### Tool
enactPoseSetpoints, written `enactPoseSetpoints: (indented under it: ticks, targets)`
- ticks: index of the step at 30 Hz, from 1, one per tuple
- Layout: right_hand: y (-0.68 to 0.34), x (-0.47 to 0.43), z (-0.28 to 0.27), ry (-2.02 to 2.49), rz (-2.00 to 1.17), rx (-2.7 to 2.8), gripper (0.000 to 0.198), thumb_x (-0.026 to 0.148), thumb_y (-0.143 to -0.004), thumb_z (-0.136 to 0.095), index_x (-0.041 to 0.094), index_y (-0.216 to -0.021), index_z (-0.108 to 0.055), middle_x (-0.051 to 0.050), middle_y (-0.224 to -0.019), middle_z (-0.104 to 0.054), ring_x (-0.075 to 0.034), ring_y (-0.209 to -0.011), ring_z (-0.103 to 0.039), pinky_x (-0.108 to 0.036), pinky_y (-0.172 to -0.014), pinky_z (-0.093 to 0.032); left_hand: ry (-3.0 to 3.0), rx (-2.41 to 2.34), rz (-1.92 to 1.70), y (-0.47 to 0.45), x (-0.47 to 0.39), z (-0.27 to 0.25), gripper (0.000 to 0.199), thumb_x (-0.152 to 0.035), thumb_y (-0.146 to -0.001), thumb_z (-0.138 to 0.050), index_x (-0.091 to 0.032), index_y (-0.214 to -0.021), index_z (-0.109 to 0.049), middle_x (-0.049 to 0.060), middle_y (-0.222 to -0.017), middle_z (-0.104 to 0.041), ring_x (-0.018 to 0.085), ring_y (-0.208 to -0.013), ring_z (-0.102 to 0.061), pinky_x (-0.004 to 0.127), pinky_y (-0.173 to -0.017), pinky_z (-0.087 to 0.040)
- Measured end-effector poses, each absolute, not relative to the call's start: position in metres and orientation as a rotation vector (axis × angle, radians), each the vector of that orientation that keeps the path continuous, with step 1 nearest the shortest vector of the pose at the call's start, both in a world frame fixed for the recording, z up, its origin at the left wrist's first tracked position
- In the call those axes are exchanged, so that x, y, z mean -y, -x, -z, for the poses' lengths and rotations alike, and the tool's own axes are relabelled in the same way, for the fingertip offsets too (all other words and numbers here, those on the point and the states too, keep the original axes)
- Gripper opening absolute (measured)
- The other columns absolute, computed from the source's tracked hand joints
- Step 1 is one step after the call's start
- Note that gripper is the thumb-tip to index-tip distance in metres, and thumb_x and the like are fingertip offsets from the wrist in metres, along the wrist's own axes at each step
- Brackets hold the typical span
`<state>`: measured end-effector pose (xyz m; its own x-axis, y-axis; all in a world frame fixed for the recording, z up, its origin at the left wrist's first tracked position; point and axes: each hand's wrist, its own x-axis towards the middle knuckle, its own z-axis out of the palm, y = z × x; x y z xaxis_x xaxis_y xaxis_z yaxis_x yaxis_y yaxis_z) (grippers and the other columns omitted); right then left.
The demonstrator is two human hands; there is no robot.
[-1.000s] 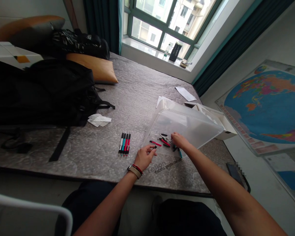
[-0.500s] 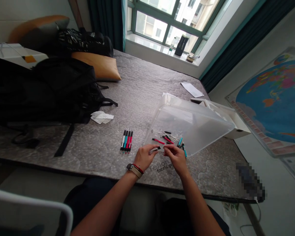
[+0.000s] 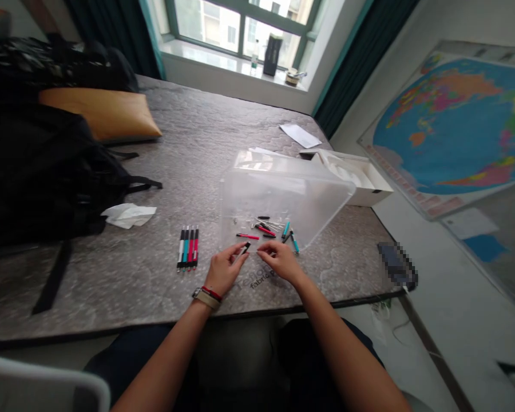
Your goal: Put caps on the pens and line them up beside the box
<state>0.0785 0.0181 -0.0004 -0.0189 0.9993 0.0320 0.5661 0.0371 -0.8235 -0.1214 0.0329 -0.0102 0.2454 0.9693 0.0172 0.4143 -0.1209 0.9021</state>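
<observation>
My left hand (image 3: 226, 268) is closed around a black-and-white pen barrel (image 3: 243, 249), its black end tilted up to the right. My right hand (image 3: 280, 260) pinches at the front edge of the clear plastic bin; whatever is between its fingertips is too small to name. The clear bin (image 3: 278, 183) lies on its side with loose pen parts inside: a red barrel (image 3: 248, 236), teal barrels (image 3: 294, 241), black pieces and thin refills (image 3: 271, 222). Left of my hands, several whole pens (image 3: 187, 247) in white, teal and red lie side by side.
A crumpled tissue (image 3: 129, 215) and a black backpack (image 3: 38, 166) lie to the left, with an orange cushion (image 3: 100, 113) behind. Beyond the bin stand a white box (image 3: 369, 186) and a paper sheet (image 3: 300, 135). A pixelated dark object (image 3: 397, 266) sits at the right edge.
The view has swung to the right, so everything appears further left. My left hand has tipped the pen barrel more upright; my right hand stays in its pinch close by.
</observation>
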Motion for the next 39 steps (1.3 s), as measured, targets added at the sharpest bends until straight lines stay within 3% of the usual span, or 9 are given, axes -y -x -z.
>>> enactPoseSetpoints:
  ticks: [4,10,15,25,31,39]
  targets:
    - [-0.09,-0.027,-0.001,1.608,-0.75,1.606,0.016,0.035,-0.083,-0.063,0.022,-0.087,-0.071,-0.001,-0.084,-0.071,-0.015,-0.074,-0.064,-0.028,-0.074,-0.05,-1.659,-1.377,-0.785,0.121,-0.034,0.01,0.055,-0.058,-0.079,-0.061,-0.023,-0.122,-0.066,0.003,-0.09,-0.072,0.016,-0.062,-0.064,0.028,-0.066,-0.051]
    - [-0.112,-0.04,-0.005,1.737,-0.495,1.14,0.028,0.03,-0.085,-0.06,0.021,-0.111,-0.064,-0.004,-0.105,-0.069,-0.015,-0.079,-0.064,-0.028,-0.08,-0.051,-1.631,-1.347,-0.755,0.119,-0.031,0.004,0.065,-0.065,-0.075,-0.061,-0.019,-0.121,-0.066,0.003,-0.086,-0.07,0.017,-0.062,-0.066,0.031,-0.07,-0.052]
    - [-0.111,-0.035,-0.002,1.729,-0.563,1.206,0.016,0.028,-0.085,-0.06,0.02,-0.096,-0.069,-0.002,-0.096,-0.071,-0.013,-0.073,-0.063,-0.025,-0.075,-0.05,-1.643,-1.377,-0.749,0.119,-0.029,0.0,0.068,-0.066,-0.073,-0.062,-0.018,-0.121,-0.066,0.002,-0.083,-0.069,0.017,-0.061,-0.065,0.032,-0.071,-0.052]
    - [-0.097,-0.015,0.003,1.777,-0.543,1.552,0.018,0.024,-0.088,-0.056,0.022,-0.097,-0.071,0.001,-0.085,-0.072,-0.013,-0.073,-0.063,-0.021,-0.074,-0.046,-1.567,-1.264,-0.77,0.116,-0.026,0.001,0.064,-0.06,-0.077,-0.063,-0.015,-0.123,-0.062,0.007,-0.093,-0.075,0.012,-0.051,-0.059,0.027,-0.06,-0.051]
    - [-0.118,-0.02,0.001,1.995,-0.411,1.417,0.02,0.022,-0.088,-0.054,0.018,-0.097,-0.071,-0.004,-0.087,-0.072,-0.016,-0.078,-0.064,-0.024,-0.077,-0.046,-1.467,-1.193,-0.85,0.12,-0.026,0.003,0.056,-0.057,-0.082,-0.059,-0.011,-0.114,-0.064,0.01,-0.084,-0.075,0.01,-0.046,-0.053,0.024,-0.051,-0.047]
    - [-0.133,-0.034,0.005,2.158,-0.354,1.57,0.018,0.017,-0.084,-0.058,0.017,-0.095,-0.071,-0.007,-0.09,-0.07,-0.017,-0.081,-0.063,-0.025,-0.079,-0.045,-1.401,-1.189,-0.875,0.126,-0.031,0.014,0.051,-0.056,-0.08,-0.063,-0.013,-0.107,-0.066,0.009,-0.082,-0.075,0.01,-0.047,-0.054,0.023,-0.05,-0.045]
